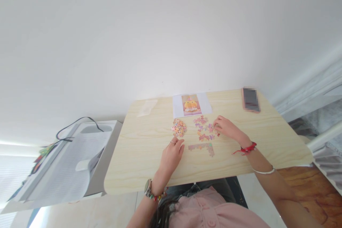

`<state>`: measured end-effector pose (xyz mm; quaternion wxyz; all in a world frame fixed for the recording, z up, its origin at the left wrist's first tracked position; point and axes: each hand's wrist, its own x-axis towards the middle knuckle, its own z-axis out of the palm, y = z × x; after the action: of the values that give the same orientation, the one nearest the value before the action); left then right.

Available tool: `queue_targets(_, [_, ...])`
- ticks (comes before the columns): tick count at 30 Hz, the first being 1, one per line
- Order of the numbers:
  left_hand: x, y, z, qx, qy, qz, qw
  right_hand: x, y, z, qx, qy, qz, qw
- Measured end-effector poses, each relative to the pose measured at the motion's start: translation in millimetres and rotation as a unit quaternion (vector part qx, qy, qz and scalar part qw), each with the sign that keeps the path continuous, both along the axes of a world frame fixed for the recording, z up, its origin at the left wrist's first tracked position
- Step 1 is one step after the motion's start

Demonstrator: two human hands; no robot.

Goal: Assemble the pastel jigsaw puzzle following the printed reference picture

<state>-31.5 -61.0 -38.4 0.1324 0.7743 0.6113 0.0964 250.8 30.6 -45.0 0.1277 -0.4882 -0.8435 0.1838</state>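
Fingers beside the loose puzzle pieces [204,137]

On your right hand [226,128], they bunch at the cluster's right edge; I cannot tell whether they pinch one. Your left hand [171,155] rests, fingers slightly apart, just nearside of the piece pile [179,128]. The printed sheet [191,104] lies beyond, probably for easy glancing.

Worktop [144,156]: smooth, wood-grained, faintly satin. Between its far and near edges: puzzle pieces [179,127], card-like. At the far edge: sheet [205,104], smooth paper. Far left corner: film [147,108], translucent, plastic-like. Beyond the near edge: garment [197,210], matt cloth.
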Motion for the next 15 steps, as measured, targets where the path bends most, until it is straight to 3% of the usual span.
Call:
queue_targets(7, [0,3,-1.5,0.010,-0.010,0.007,1.000,-1,9,0.4,-0.003,0.015,-0.015,1.000])
queue_targets(15, [-4,4,-8.8,0.033,-0.023,0.007,0.999,-35,28,2.8,0.011,-0.032,-0.080,0.996])
